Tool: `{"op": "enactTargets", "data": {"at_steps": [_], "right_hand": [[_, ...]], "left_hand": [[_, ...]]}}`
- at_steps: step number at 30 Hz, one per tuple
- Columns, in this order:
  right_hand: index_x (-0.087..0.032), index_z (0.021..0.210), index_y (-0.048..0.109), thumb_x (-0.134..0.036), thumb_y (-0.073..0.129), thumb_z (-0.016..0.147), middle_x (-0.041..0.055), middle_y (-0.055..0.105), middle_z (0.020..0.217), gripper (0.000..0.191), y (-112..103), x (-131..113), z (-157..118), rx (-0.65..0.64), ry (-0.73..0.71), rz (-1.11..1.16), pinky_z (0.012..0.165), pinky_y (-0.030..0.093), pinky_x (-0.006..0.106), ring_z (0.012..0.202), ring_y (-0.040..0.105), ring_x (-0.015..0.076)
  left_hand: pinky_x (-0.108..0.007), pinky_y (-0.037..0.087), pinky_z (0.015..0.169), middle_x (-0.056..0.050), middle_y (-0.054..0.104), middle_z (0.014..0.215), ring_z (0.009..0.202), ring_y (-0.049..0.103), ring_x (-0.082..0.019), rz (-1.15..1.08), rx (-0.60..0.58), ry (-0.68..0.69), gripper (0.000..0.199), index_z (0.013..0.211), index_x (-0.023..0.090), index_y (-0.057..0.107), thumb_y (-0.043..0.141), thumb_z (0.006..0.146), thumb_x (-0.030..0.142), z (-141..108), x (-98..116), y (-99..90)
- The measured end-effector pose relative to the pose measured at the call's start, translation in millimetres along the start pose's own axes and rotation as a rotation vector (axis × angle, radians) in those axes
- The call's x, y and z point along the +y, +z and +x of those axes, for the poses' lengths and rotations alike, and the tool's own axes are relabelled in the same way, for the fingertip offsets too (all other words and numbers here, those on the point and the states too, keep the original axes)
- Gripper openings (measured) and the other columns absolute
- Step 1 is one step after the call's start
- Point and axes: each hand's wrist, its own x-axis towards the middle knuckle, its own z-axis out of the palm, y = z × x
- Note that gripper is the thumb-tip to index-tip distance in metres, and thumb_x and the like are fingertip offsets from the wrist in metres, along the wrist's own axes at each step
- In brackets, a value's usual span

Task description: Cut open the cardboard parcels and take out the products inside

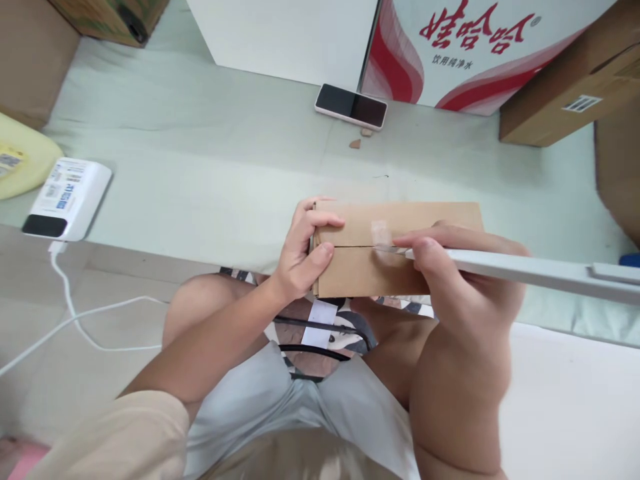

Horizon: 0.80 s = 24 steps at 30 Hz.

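Brown cardboard shows at the centre of the head view: a small box (360, 270) near the front edge of a pale green cloth (200, 167), its seam running from nine o'clock to three. The left hand (307, 250) grips the box's nine o'clock end, thumb and fingers pressed on its top. At the three o'clock side, the right hand (465, 283) is closed around a light grey knife (530, 268), whose thin blade meets the seam by a piece of clear tape (381, 232). From the box, a phone (351, 107) lies between eleven and twelve o'clock, a red-and-white carton (480, 87) stands at one, and a taller brown carton (550, 103) at two. Toward nine o'clock, well apart from the left hand, sits a white device (73, 197) with a white cable (65, 287) plugged into its near end.
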Motion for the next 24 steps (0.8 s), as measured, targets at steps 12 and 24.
{"op": "enactTargets", "data": {"at_steps": [12, 24], "right_hand": [[-0.021, 0.064, 0.07, -0.022, 0.06, 0.087, -0.0025, 0.058, 0.056, 0.025, 10.6, -0.4, -0.9, 0.064, -0.054, -0.149, 0.051, 0.037, 0.028, 0.052, 0.05, 0.0101], [-0.025, 0.1, 0.076, -0.015, 0.053, 0.084, 0.001, 0.062, 0.081, 0.029, 15.9, 7.1, 0.5, 0.175, -0.108, -0.12, 0.064, 0.052, 0.033, 0.073, 0.058, 0.0153]], "left_hand": [[-0.058, 0.042, 0.114, -0.011, 0.058, 0.125, 0.133, 0.05, -0.034, -0.002, -0.015, 0.001, 0.032, 0.116, 0.028, 0.065, 0.055, 0.098, 0.053, -0.6, -0.3, -1.1], [-0.055, 0.042, 0.114, -0.012, 0.055, 0.126, 0.132, 0.051, -0.032, -0.041, -0.002, -0.022, 0.034, 0.115, 0.028, 0.066, 0.056, 0.096, 0.054, -0.6, 0.2, -0.2]]}}
